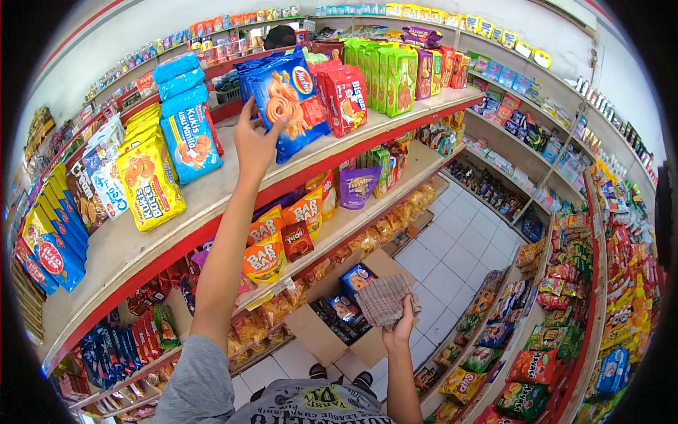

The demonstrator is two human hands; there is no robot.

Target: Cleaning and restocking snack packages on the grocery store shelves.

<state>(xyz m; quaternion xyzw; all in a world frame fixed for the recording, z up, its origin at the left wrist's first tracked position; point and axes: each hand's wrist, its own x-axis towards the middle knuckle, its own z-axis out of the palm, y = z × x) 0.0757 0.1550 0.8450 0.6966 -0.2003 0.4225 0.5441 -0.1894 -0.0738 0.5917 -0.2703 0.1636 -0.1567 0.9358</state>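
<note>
well, the left hand (258, 139) grasps a blue biscuit packet (293, 116), fingers at its left edge and thumb across its glossy front, where pale lettering sits in an oval above printed swirled biscuits; it tilts at the pale, red-edged top shelf (127, 247). just right of those fingers stand red packets (346, 99) with white lettering; to their left, a light-blue packet (189, 145) carries bold white words. the right hand (400, 326) clasps a folded checked cloth (385, 300), thumb upon its woven face. left of these fingers, an open cardboard carton (311, 332) holds small blue packs (358, 278) and shiny dark packs (326, 311).
</note>
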